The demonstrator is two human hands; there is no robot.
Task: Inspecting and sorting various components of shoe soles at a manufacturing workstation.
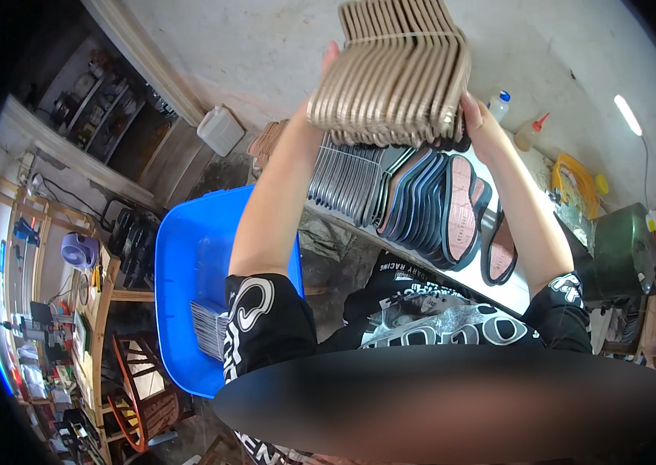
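Raised in front of me is a thick bundle of tan shoe soles (pixel 390 85), stacked side by side with a thin band around it. My left hand (pixel 319 105) is closed on its left side, most of the fingers hidden behind it. On the right side my right hand (pixel 480 124) grips the lower corner. Below the bundle, a long row of dark grey soles (pixel 343 182) stands on edge on the white table. Nearer me lean several black soles with pink faces (pixel 464 205), and one more pink-faced sole (pixel 502 252) lies beside my right forearm.
A blue bin (pixel 181 271) with a grey stack of soles (pixel 208 329) inside stands left of the table. Behind are a white jug (pixel 220 130), a bottle with a blue cap (pixel 498 105) and a red-tipped bottle (pixel 529 133). A wooden chair (pixel 146 387) stands lower left.
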